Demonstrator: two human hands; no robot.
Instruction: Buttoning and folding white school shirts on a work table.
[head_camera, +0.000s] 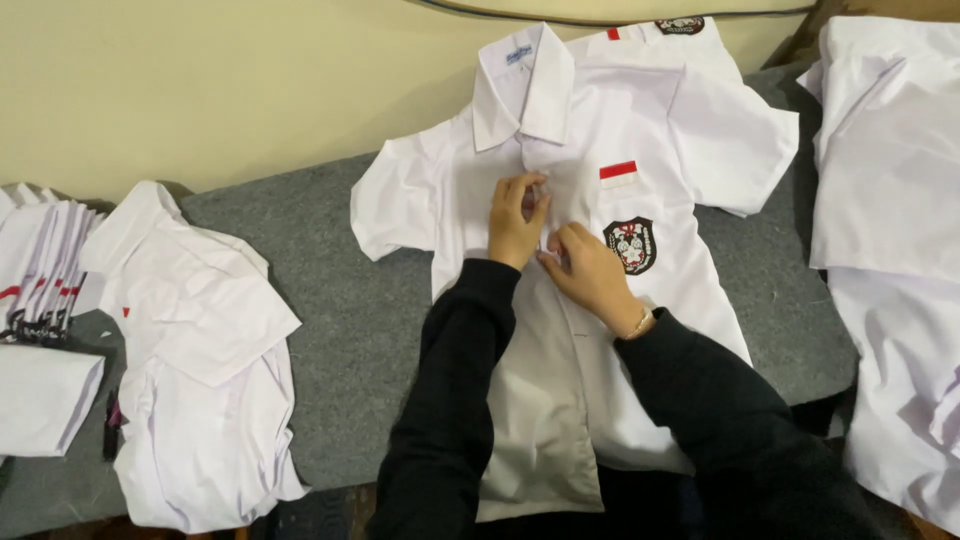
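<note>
- The white short-sleeved shirt (560, 300) lies face up on the grey felt-covered table (340, 300), collar toward the wall, hem hanging over the near edge.
- The left hand (515, 220) pinches the front placket just below the collar, fingertips closed on the cloth. The right hand (590, 270) presses and grips the same strip just beside it, next to the chest badge (630, 245).
- From where I stand, the risk is a mismatched closure: if either pinch slips, the two front edges could slide out of line and leave the panel puckered.
- The overhanging hem could drag the whole garment toward the person and crease it.
- A loose heap of white shirts (200, 360) sits well apart on the left, another pile (890, 220) close on the right; a sleeve could snag there.
</note>
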